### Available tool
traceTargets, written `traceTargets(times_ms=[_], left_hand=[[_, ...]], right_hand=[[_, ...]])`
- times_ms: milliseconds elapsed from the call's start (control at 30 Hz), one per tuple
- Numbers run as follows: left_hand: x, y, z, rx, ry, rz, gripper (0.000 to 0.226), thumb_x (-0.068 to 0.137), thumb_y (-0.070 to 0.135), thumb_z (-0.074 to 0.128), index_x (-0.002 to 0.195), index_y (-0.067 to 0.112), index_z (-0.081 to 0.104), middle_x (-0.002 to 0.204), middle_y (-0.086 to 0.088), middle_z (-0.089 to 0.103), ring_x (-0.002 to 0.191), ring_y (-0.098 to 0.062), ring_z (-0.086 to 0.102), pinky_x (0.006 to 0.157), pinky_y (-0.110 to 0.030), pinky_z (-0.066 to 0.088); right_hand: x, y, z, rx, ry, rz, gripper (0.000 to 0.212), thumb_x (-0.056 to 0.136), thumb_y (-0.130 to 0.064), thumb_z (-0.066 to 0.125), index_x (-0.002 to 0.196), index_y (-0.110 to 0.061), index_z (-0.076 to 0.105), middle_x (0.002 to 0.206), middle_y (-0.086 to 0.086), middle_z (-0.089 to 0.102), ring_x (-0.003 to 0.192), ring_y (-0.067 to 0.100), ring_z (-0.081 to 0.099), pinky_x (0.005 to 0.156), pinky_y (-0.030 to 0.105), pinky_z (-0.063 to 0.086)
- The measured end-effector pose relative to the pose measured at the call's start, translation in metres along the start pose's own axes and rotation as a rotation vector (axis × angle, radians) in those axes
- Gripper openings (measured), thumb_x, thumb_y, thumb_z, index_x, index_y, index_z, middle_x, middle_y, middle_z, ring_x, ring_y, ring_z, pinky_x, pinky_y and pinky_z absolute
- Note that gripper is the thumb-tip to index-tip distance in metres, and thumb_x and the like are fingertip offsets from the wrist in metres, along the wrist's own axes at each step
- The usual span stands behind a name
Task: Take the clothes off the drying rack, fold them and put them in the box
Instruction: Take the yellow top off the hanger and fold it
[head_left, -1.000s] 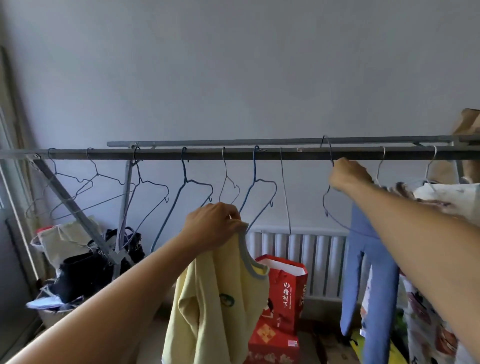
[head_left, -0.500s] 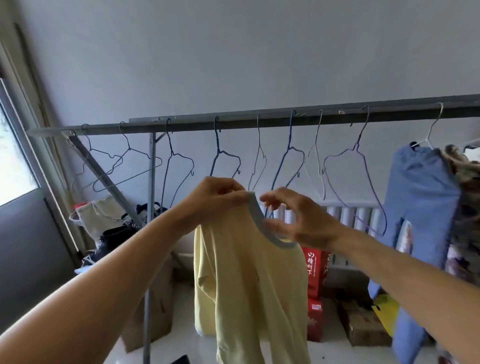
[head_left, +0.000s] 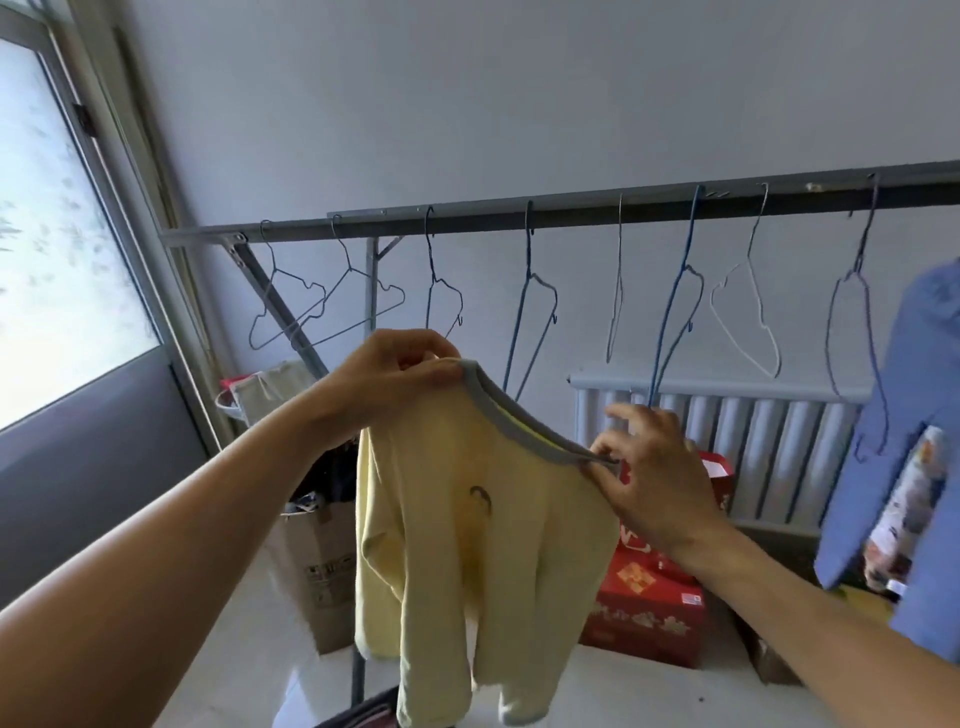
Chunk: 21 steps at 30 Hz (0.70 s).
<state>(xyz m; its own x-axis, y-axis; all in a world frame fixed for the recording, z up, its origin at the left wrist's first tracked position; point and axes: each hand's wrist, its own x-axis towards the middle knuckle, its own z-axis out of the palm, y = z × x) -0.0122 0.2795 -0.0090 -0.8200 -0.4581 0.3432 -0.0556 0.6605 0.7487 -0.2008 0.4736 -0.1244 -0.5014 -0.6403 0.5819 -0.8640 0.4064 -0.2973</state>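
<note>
Drying rack (head_left: 571, 214) spans wall, bare wire hangers (head_left: 535, 306) along bar. Yellow shirt (head_left: 483, 545) off rack, held up before it, hiding cardboard box (head_left: 317, 566) edge and red gift boxes (head_left: 644, 618). Blue garment (head_left: 914, 441) hangs right. Left hand (head_left: 400, 374) pinches grey collar; right hand (head_left: 654, 478) pinches collar's other end.

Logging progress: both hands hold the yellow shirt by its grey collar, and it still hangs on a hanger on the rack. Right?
Not quite. The head view shows the yellow shirt off the rack, free of any hanger; left hand and right hand do hold its grey collar.
</note>
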Motion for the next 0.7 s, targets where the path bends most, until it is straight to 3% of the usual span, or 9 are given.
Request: traceTargets(times_ms=[100,200,300,367,467,533,600,700], left_hand=[[-0.009,-0.023,-0.023,0.027,-0.016,-0.063,0.012,0.089,0.032,0.068,0.087,0.021,0.071,0.079,0.001,0.069,0.070,-0.007,0.066,0.060,-0.019,0.053],[-0.019,-0.045,-0.037,0.066,-0.028,-0.090,0.011,0.091,0.028,0.067,0.086,0.019,0.067,0.073,0.005,0.064,0.065,-0.003,0.063,0.056,-0.018,0.051],[-0.027,-0.061,-0.046,0.092,-0.006,-0.080,0.011,0.091,0.030,0.066,0.083,0.023,0.067,0.070,0.007,0.062,0.065,-0.002,0.060,0.056,-0.018,0.050],[-0.028,-0.068,-0.051,0.097,0.001,-0.069,0.010,0.090,0.030,0.068,0.082,0.024,0.068,0.067,0.008,0.059,0.063,-0.001,0.057,0.054,-0.017,0.048],[-0.028,-0.073,-0.059,0.127,-0.009,-0.049,0.009,0.090,0.029,0.068,0.084,0.022,0.068,0.070,0.004,0.058,0.063,0.000,0.054,0.053,-0.015,0.045],[-0.029,-0.075,-0.064,0.132,-0.018,-0.033,0.011,0.090,0.029,0.069,0.084,0.020,0.068,0.071,0.002,0.058,0.063,-0.001,0.053,0.054,-0.013,0.045],[-0.030,-0.078,-0.069,0.110,-0.012,-0.039,0.013,0.090,0.028,0.070,0.082,0.018,0.068,0.064,0.007,0.055,0.057,0.001,0.049,0.051,-0.010,0.040],[-0.031,-0.082,-0.082,0.092,-0.036,-0.045,0.013,0.089,0.029,0.070,0.081,0.019,0.067,0.061,0.008,0.051,0.057,-0.001,0.047,0.051,-0.013,0.038]], right_hand=[[-0.008,-0.010,0.012,-0.049,0.156,0.037,0.005,0.084,-0.023,0.071,0.082,-0.019,0.068,0.137,0.008,0.051,0.128,0.033,0.038,0.096,0.060,0.037],[-0.007,-0.018,0.014,-0.076,0.163,0.047,0.005,0.086,-0.016,0.067,0.081,-0.019,0.068,0.144,0.010,0.048,0.131,0.039,0.039,0.102,0.065,0.032],[-0.004,-0.031,0.006,-0.277,-0.055,0.090,0.016,0.095,-0.023,0.053,0.104,-0.021,0.066,0.156,0.005,0.033,0.136,0.039,0.035,0.105,0.061,0.032],[0.000,-0.042,0.000,-0.482,-0.248,0.133,0.028,0.097,-0.028,0.047,0.124,-0.023,0.054,0.160,0.005,0.021,0.136,0.039,0.034,0.104,0.058,0.036],[0.005,-0.062,0.001,-0.592,-0.343,0.121,0.032,0.097,-0.027,0.049,0.128,-0.020,0.048,0.149,0.007,0.034,0.121,0.036,0.052,0.084,0.045,0.048],[0.007,-0.077,0.008,-0.460,-0.308,0.036,0.024,0.098,-0.031,0.045,0.117,-0.021,0.056,0.125,0.002,0.052,0.106,0.028,0.060,0.074,0.036,0.049],[0.009,-0.094,0.025,-0.192,-0.342,0.010,0.033,0.099,-0.046,0.040,0.110,-0.024,0.061,0.111,-0.002,0.060,0.098,0.020,0.061,0.073,0.033,0.047],[0.009,-0.130,0.062,0.221,-0.509,0.083,0.056,0.089,-0.064,0.050,0.131,-0.028,0.050,0.127,-0.005,0.060,0.109,0.015,0.058,0.084,0.032,0.046]])
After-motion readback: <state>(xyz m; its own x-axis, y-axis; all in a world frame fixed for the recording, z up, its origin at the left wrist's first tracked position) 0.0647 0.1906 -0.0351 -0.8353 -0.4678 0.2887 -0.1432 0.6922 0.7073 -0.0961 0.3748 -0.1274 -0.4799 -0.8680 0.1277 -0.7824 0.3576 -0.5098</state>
